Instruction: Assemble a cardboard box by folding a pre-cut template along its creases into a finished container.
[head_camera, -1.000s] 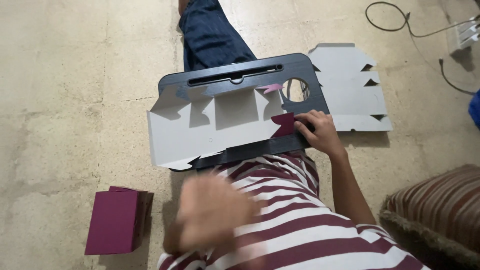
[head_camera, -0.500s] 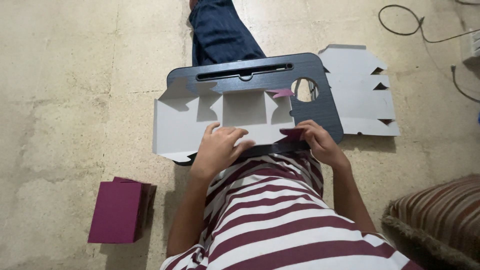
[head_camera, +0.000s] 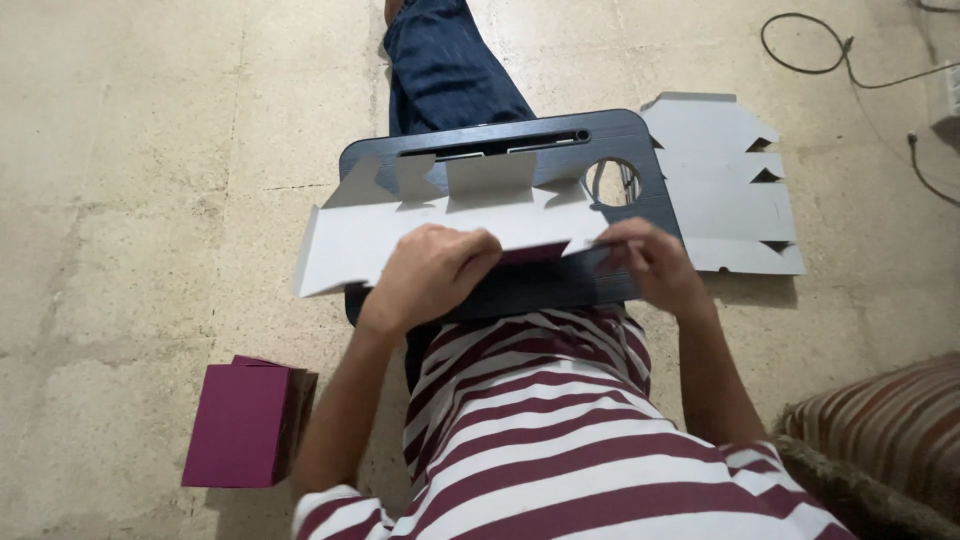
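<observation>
Head view, looking down at a lap tray (head_camera: 480, 150) of dark finish, resting across the legs of a seated person on a tiled floor (head_camera: 130, 150). Flat white cardboard blank (head_camera: 350, 235), die-cut with flaps along its far edge, lying across the middle of the tray and overhanging its left edge. Left hand (head_camera: 430, 275) curled over the near edge of the blank at its centre, fingers bent and pressing down on the card, a maroon underside of the card just visible beside the fingertips. Right hand (head_camera: 650, 265) at the right end of the same blank, near the tray's right edge, fingertips pinching the card's corner. Round cut-out (head_camera: 612, 182) in the tray near its far right corner, just beyond the right hand. Second white blank (head_camera: 725, 185), unfolded, flat on the floor, touching the right edge of the tray. Folded maroon box (head_camera: 240, 425) on the floor to the left, well apart from the tray, near the left elbow. Black cable (head_camera: 830, 60) looping over the floor at far right. Striped cushion (head_camera: 880, 430) at the near right corner of the view.
</observation>
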